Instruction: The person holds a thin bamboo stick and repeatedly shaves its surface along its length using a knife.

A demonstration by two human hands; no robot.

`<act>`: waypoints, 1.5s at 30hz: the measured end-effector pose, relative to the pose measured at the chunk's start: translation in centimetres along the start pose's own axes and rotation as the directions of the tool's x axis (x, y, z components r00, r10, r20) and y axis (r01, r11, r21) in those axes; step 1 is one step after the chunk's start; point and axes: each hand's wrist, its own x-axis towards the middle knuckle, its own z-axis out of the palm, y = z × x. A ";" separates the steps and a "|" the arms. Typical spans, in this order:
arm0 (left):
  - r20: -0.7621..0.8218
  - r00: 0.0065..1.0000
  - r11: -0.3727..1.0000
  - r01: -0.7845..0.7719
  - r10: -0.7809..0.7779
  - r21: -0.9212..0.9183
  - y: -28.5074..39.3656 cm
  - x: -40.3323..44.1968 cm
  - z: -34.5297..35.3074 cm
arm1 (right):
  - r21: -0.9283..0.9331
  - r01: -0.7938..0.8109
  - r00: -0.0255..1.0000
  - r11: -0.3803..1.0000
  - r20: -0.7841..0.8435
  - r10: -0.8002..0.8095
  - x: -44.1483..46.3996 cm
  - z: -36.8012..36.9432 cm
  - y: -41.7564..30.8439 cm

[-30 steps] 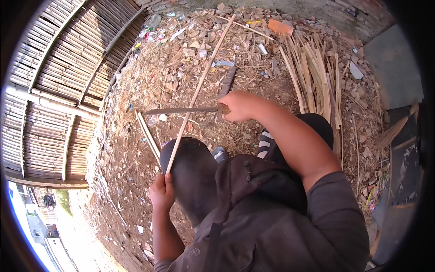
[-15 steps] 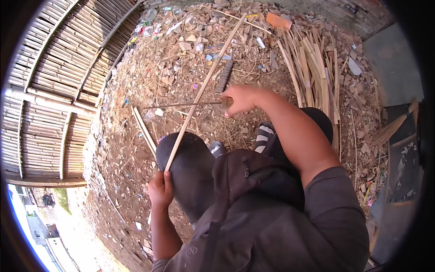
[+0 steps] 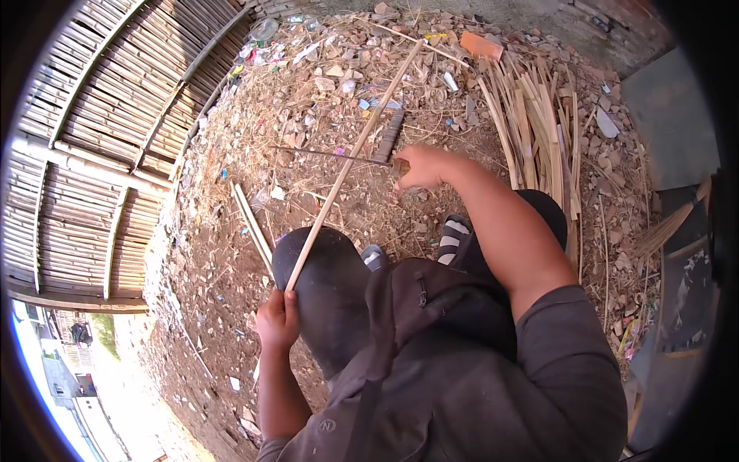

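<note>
My left hand (image 3: 278,317) is closed round the lower end of a long, pale wooden strip (image 3: 339,181), which slants up and right past my knee. Its far end lies over the rubble. My right hand (image 3: 419,167) grips the short handle of a long blade (image 3: 327,154). The blade points left, seen nearly edge-on, and crosses the strip around its middle; whether they touch I cannot tell. Just above my right hand, a dark ribbed cylindrical object (image 3: 391,135) lies on the ground.
Split wooden strips (image 3: 535,131) are piled at the right, near an orange brick (image 3: 481,46). Two short strips (image 3: 251,223) lie left of my knee. A bamboo fence (image 3: 100,169) stands at left, a grey panel (image 3: 670,115) at right. Stones and litter cover the ground.
The blade has moved up along the strip, away from my body, and turned edge-on. My right hand has shifted slightly right. The strip now leans further right, with my left hand still on its lower end.
</note>
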 end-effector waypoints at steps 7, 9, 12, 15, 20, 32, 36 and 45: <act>0.005 1.000 1.000 -0.010 0.010 0.009 0.9 0.1 0.1 | -0.102 -0.029 0.999 0.994 0.027 0.032 -0.2 0.1 -1.9; 0.016 1.000 1.000 -0.008 0.008 -0.025 1.0 0.3 0.1 | -0.173 0.078 0.986 0.982 0.162 -0.050 -0.5 0.0 -3.4; 0.020 1.000 1.000 -0.002 0.002 -0.013 0.4 0.0 0.0 | -0.138 0.098 0.985 0.986 0.153 -0.077 -0.7 0.0 -2.5; -0.001 1.000 0.999 0.003 -0.003 0.035 0.5 0.1 0.1 | -0.064 -0.096 0.995 0.993 0.012 0.097 0.8 0.3 0.6; -0.002 1.000 0.998 -0.008 0.008 0.058 0.9 0.1 0.0 | -0.091 -0.086 0.996 0.992 -0.037 0.083 0.8 0.6 -0.5; -0.003 1.000 0.999 0.007 -0.007 0.031 0.4 0.0 0.0 | -0.009 -0.154 0.982 0.988 -0.109 0.152 1.9 1.6 1.8; 0.001 0.999 0.998 0.033 -0.033 -0.053 1.3 0.1 0.1 | -0.054 -0.076 0.996 0.996 -0.047 0.074 0.2 0.5 -1.2; -0.006 1.000 1.000 -0.001 0.001 -0.017 -0.4 -0.2 0.5 | -0.164 0.058 0.996 0.985 0.071 -0.047 -0.2 0.0 -2.6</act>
